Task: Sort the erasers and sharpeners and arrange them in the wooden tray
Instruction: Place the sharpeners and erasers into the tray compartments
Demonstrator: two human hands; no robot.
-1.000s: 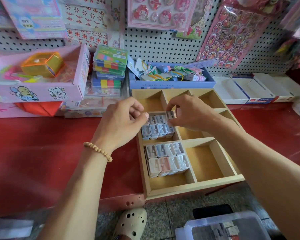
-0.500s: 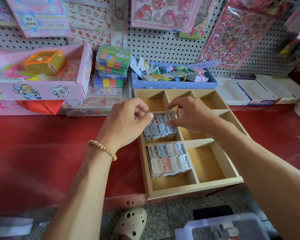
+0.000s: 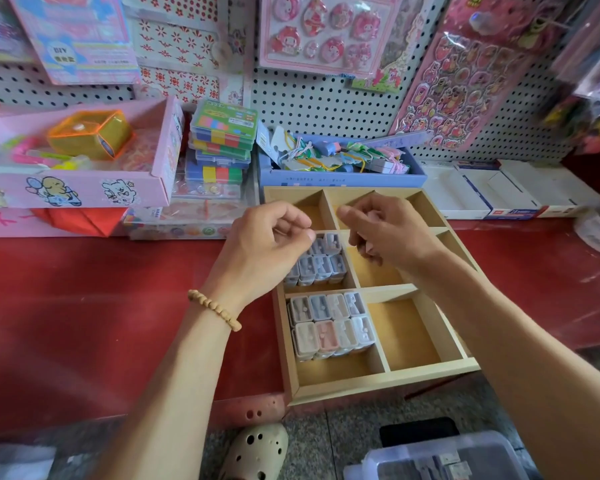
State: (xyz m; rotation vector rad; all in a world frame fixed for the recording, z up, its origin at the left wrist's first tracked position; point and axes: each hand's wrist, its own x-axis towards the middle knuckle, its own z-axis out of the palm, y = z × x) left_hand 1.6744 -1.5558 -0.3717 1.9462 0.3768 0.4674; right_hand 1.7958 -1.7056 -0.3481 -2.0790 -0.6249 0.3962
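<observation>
The wooden tray (image 3: 378, 384) sits on the red desk (image 3: 101, 323), its near edge overhanging the desk front. Two left compartments hold sharpeners: the near group (image 3: 331, 323) is packed in two tidy rows, and the middle group (image 3: 321, 261) stands in rows partly hidden under the left hand (image 3: 264, 251). The right-hand compartments and the far row look bare.

Both hands hover over the middle compartment. The left hand is loosely curled, thumb against the fingertips, and whether it pinches anything cannot be told. The right hand (image 3: 388, 233) is also curled, with something pale pink showing between its fingers, possibly a small item, though it is too hidden to name.

The step in hand appears to be finishing the middle batch of sharpeners. The next move likely calls for pressing any loose piece flush with its row, then fetching more stock, perhaps from the clear plastic box (image 3: 444, 459) on the floor, and starting a free compartment for erasers.
</observation>
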